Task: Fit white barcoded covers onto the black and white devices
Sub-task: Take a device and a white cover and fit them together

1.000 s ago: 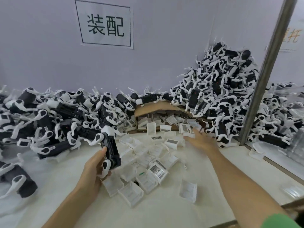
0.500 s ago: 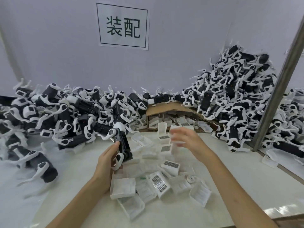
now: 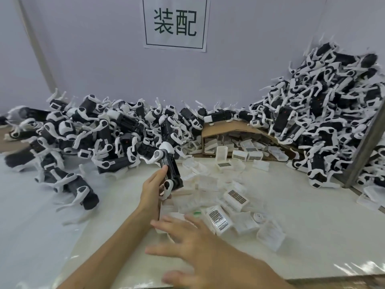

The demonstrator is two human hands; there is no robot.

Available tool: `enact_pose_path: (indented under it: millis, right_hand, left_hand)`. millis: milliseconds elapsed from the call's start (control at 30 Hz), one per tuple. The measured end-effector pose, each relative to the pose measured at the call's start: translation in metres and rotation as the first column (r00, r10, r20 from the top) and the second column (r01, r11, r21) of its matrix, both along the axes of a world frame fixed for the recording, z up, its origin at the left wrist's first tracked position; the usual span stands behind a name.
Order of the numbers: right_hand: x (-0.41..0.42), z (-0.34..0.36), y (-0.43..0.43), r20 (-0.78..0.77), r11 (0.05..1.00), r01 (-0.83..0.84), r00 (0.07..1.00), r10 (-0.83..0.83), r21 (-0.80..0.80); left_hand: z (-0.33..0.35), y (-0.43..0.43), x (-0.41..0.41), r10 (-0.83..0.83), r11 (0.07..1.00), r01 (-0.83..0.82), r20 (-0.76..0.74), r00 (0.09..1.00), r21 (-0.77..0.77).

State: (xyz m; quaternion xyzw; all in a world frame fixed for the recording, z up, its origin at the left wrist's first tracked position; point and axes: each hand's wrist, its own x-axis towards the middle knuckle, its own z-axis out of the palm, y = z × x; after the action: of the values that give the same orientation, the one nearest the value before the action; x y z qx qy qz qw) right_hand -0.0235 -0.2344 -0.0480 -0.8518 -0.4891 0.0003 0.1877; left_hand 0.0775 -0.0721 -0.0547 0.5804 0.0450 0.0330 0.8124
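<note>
1. Lilac-grey wall is seen at the back, with a white paper sign (image 3: 175, 22) bearing two dark characters fixed to it; a pale table (image 3: 312, 222) lies below.
2. Black and white devices are heaped against the wall in two lots: a low left pile (image 3: 89, 138) and a taller right pile (image 3: 325, 105).
3. Between the piles a cardboard box (image 3: 227, 127) is laid on its side, its mouth filled with white covers.
4. More white covers (image 3: 206, 182) are scattered over the table in front of the box. A barcoded cover (image 3: 236, 197) is seen label-up right of centre, and a second barcoded cover (image 3: 219, 219) lies just nearer.
5. One device (image 3: 171, 171) is gripped by the left hand (image 3: 151, 195), with fingers curled round its lower end. It is held tilted above the table, just in front of the left pile.
6. The right hand (image 3: 200, 247) is spread wide with straight fingers and nothing is held in it. It is placed over the nearest covers at the front of the table; whether they are touched cannot be told.
7. A grey metal post (image 3: 366, 142) is seen slanting at the right edge, in front of the right pile.
</note>
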Motion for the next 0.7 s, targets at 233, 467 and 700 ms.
enact_pose_path:
  millis: [233, 467, 700]
  right_hand:
    - [0.080, 0.007, -0.043, 0.079, 0.888, 0.432, 0.902, -0.425, -0.157]
    - [0.117, 0.028, -0.056, -0.205, 0.807, 0.590, 0.792, -0.575, 0.018]
    - [0.110, 0.002, -0.046, -0.316, 0.596, 0.621, 0.779, -0.541, 0.509]
  left_hand:
    - [-0.002, 0.003, 0.005, 0.060, 0.996, -0.058, 0.027, 0.998, -0.061]
    - [-0.002, 0.004, 0.005, 0.011, 0.998, -0.011, 0.010, 1.000, -0.058]
    - [0.003, 0.009, 0.001, -0.038, 0.989, 0.031, -0.045, 0.998, -0.145]
